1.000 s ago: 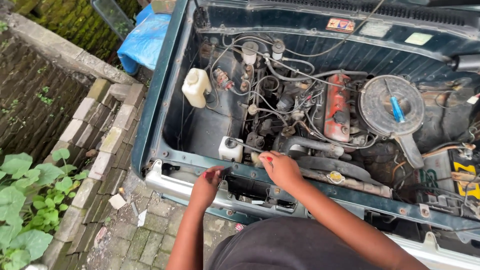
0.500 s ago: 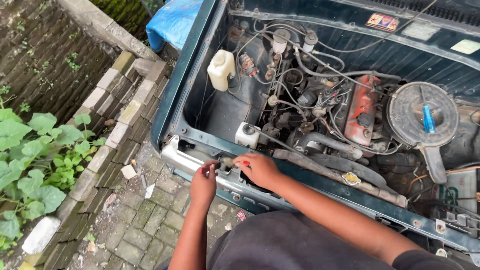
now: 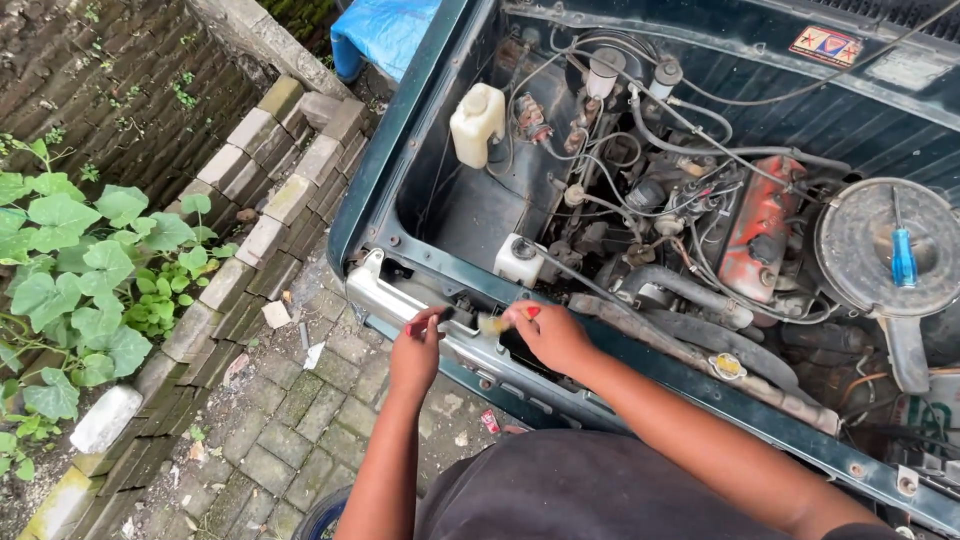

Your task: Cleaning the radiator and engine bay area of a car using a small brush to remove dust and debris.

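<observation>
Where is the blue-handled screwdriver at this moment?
In the head view, the blue-handled screwdriver lies on top of the round air filter cover, at the far right of the engine bay, well away from both hands at the car's front edge.

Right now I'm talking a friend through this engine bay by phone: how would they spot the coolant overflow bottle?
Start at the open engine bay of the dark green car. On its left inner wall, away from the hands, stands a cream plastic bottle. It is taller than the small white reservoir by the front rail, with a round cap.
</observation>
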